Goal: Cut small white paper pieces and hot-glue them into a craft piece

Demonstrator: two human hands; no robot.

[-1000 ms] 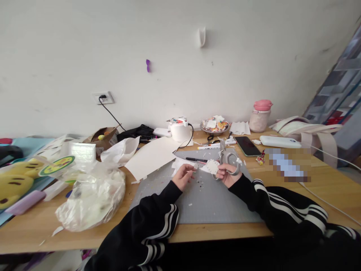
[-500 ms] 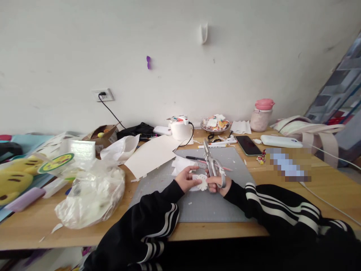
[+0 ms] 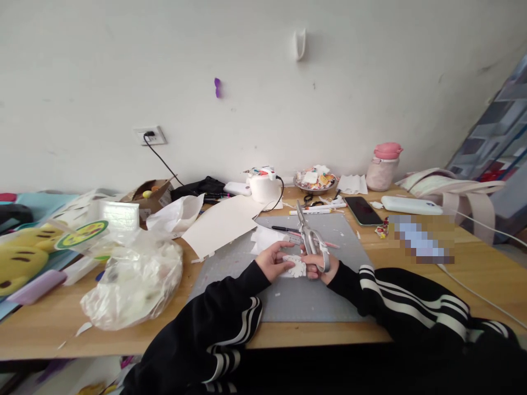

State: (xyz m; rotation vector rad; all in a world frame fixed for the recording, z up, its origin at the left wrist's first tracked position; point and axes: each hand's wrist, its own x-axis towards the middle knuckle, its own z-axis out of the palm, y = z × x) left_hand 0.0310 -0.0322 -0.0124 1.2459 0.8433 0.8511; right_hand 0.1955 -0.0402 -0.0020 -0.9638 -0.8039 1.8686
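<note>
A small white paper cutout with a scalloped edge [image 3: 296, 267] is pinched in my left hand [image 3: 274, 261], between thumb and fingers. My right hand [image 3: 321, 265] is closed around silver scissors [image 3: 309, 235], whose blades point up and away from me. The right fingers also reach the cutout's right side. Both hands are above a grey cutting mat [image 3: 313, 304]. Just beyond them on the mat are torn white paper [image 3: 265, 240], a black pen [image 3: 283, 228] and a partly hidden metal ruler-like strip [image 3: 295, 240].
A large white sheet [image 3: 222, 225] overlaps the mat's left edge. To the left sits a crumpled plastic bag [image 3: 135, 291]. Along the back stand a white pot [image 3: 264, 189], a bowl of paper scraps [image 3: 315, 181] and a pink bottle [image 3: 383, 170]. A phone [image 3: 363, 210] lies to the right.
The cutout has turned slightly between my fingers, and the right fingers have shifted on it. The scissors stay in my right hand, nearly unmoved.
</note>
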